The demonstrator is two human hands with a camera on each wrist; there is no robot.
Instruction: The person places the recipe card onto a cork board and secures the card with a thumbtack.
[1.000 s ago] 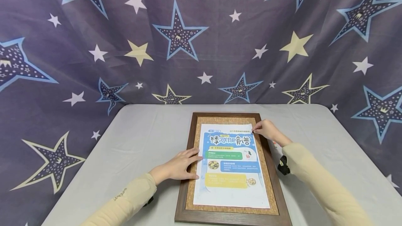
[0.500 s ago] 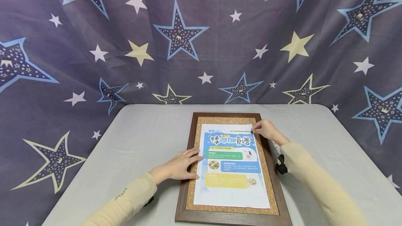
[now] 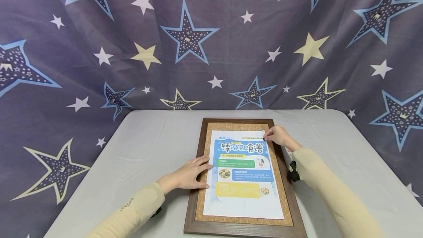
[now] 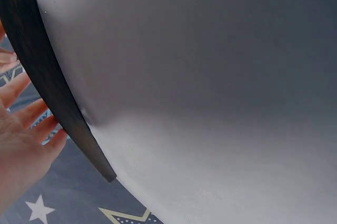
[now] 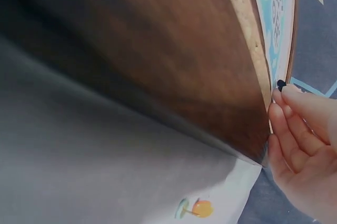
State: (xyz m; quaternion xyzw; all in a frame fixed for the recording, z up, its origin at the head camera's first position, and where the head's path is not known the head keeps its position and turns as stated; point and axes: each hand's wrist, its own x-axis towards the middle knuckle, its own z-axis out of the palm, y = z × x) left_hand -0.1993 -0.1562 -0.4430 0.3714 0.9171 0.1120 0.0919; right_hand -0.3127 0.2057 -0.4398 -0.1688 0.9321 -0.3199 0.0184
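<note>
A printed paper poster (image 3: 244, 206) lies on a cork board (image 3: 287, 219) with a dark brown wooden frame (image 3: 244, 227). My left hand (image 3: 190, 173) rests across the frame's left side with its fingers spread, fingertips on the poster's left edge. In the left wrist view, that hand (image 4: 23, 134) is seen behind the frame. My right hand (image 3: 281, 136) is at the poster's top right corner. Between its thumb and fingertips it pinches a small black push pin (image 5: 281, 84), close against the paper; the point of the pin is hidden.
On the grey cloth-covered table (image 3: 142, 139), an orange push pin (image 5: 202, 208) and a teal push pin (image 5: 181, 208) lie to the right of the frame, partly covered by my right arm in the head view. A star-patterned curtain (image 3: 211, 39) hangs behind the table.
My right hand and forearm have shifted slightly left, with the pin staying at the poster's top right corner. The left hand and the board keep their places.
</note>
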